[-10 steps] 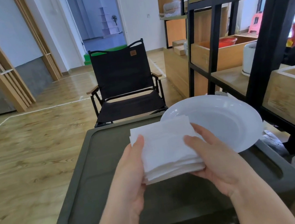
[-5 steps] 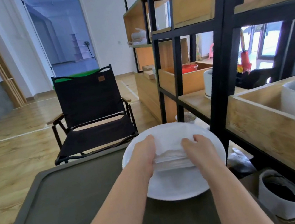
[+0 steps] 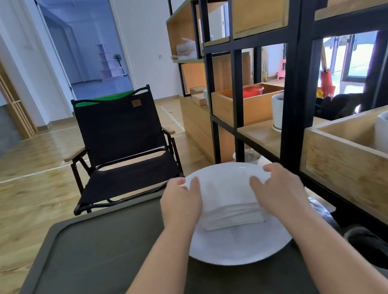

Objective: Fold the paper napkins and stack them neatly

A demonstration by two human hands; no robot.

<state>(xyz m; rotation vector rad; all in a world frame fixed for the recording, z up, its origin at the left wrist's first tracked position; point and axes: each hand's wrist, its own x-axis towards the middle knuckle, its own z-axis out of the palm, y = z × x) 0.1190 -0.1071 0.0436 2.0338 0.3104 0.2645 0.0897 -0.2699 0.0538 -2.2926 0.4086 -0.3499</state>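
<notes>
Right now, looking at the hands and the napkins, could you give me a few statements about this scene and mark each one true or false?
1. The stack of folded napkins lies on the white plate. True.
2. The left hand and the right hand flank the stack, one at each side. True.
3. The plate sits on the seat of the black folding chair. False: it sits on the dark green table, nearer than the chair.
4. The napkins are red. False: they are white.
5. A shelf unit with a black frame stands to the right of the table. True.
</notes>
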